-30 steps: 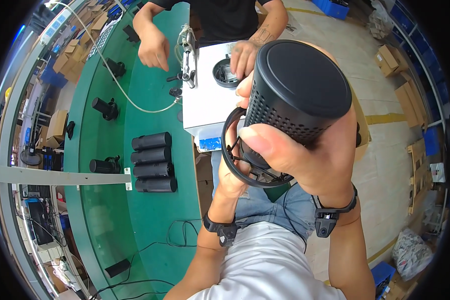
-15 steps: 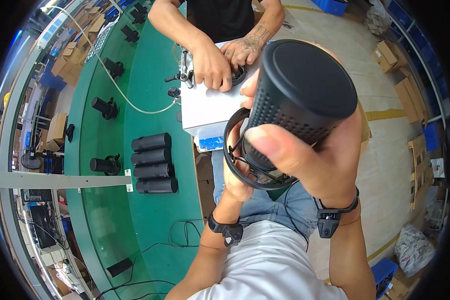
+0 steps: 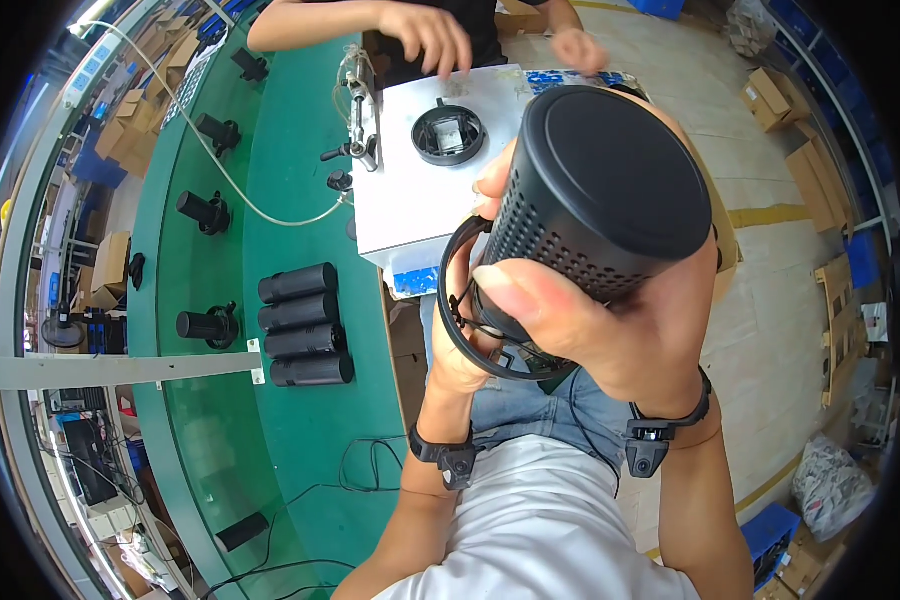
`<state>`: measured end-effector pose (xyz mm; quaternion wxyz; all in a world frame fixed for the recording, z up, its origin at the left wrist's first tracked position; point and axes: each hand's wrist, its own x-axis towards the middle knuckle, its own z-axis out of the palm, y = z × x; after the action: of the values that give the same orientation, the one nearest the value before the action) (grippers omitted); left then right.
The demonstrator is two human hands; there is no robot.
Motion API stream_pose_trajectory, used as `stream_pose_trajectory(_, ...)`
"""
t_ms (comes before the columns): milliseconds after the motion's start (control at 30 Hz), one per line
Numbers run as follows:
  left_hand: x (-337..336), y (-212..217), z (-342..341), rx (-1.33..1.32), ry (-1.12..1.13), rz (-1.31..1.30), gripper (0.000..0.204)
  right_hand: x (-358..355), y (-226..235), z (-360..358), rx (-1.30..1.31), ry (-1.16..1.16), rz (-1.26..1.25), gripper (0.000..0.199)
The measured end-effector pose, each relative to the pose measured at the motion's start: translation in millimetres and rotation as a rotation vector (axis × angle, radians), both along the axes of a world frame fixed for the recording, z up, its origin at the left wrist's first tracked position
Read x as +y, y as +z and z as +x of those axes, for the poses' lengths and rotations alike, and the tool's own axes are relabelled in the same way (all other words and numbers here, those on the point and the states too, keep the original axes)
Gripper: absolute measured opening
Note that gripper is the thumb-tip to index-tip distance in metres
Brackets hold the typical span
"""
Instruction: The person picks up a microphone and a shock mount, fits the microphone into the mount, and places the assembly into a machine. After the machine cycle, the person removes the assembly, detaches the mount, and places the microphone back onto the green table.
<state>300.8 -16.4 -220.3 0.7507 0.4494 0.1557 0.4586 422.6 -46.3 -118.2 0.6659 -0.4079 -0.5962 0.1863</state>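
A black cylindrical housing (image 3: 610, 170) with a flat round end and rows of small holes fills the space in front of me. My right hand (image 3: 635, 335) is closed around its side, thumb pressed against the perforated wall. Below its far end hangs a black ring (image 3: 446, 300) with thin dark wires across its opening. My left hand (image 3: 452, 362) grips this ring from behind; the housing and ring hide most of its fingers. Whether housing and ring are joined I cannot tell.
Across from me, a person's hands (image 3: 425, 35) hover over a white worktop (image 3: 400, 220) with a round black part (image 3: 448, 135) and a metal clamp (image 3: 360, 125). Several black cylinders (image 3: 305, 340) lie on the green bench (image 3: 300, 440); more (image 3: 205, 212) stand along its left side.
The other person's hands have lifted off the round black part and moved apart, uncovering it. My hands and the housing have shifted only slightly.
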Motion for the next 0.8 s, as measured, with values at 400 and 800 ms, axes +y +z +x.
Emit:
stream_pose_trajectory(400,-1,-36,-6,0.026,-0.001,0.099,0.129,-5,-11,-14,0.091,0.002,-0.051,0.052)
stream_pose_trajectory(800,-16,-10,-5,-0.193,0.06,0.079,0.115,-8,-4,-9,0.203,0.048,0.031,0.044)
